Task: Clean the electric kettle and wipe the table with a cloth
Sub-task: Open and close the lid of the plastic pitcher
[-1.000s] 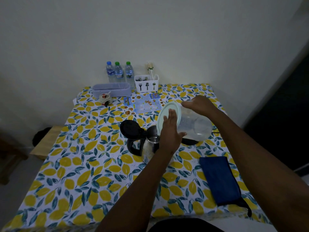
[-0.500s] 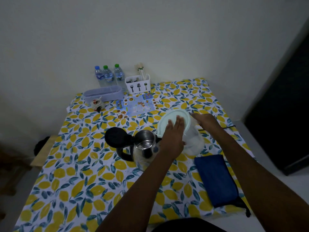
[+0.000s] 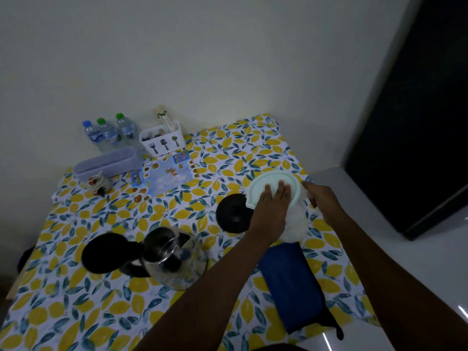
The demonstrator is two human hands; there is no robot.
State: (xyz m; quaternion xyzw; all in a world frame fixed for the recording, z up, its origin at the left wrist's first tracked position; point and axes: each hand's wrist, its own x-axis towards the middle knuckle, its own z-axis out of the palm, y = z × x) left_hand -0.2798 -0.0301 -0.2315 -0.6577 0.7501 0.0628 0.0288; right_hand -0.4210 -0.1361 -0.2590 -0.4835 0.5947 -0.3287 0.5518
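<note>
The steel electric kettle (image 3: pixel 174 259) stands left of centre on the lemon-print table (image 3: pixel 76 300), off its round black base (image 3: pixel 233 215), with its black lid (image 3: pixel 106 254) flipped open. Just right of the base, a clear plastic jug (image 3: pixel 293 229) with a pale green lid (image 3: pixel 268 183) stands nearly upright. My left hand (image 3: pixel 272 211) lies flat on that lid, fingers stretched out. My right hand (image 3: pixel 321 198) grips the jug's far right side. A folded dark blue cloth (image 3: pixel 291 285) lies on the table in front of the jug.
At the back by the wall stand three water bottles (image 3: pixel 109 134), a white cutlery holder (image 3: pixel 162 141), a lilac box (image 3: pixel 109 163) and a small figurine (image 3: pixel 97 183). A picture sheet (image 3: pixel 164 171) lies behind the base. The table's right edge runs just beyond the jug.
The jug was tilted over the kettle's mouth; it is now lowered and nearly upright to the right of the base. The view has swung right, leaving the kettle further left.
</note>
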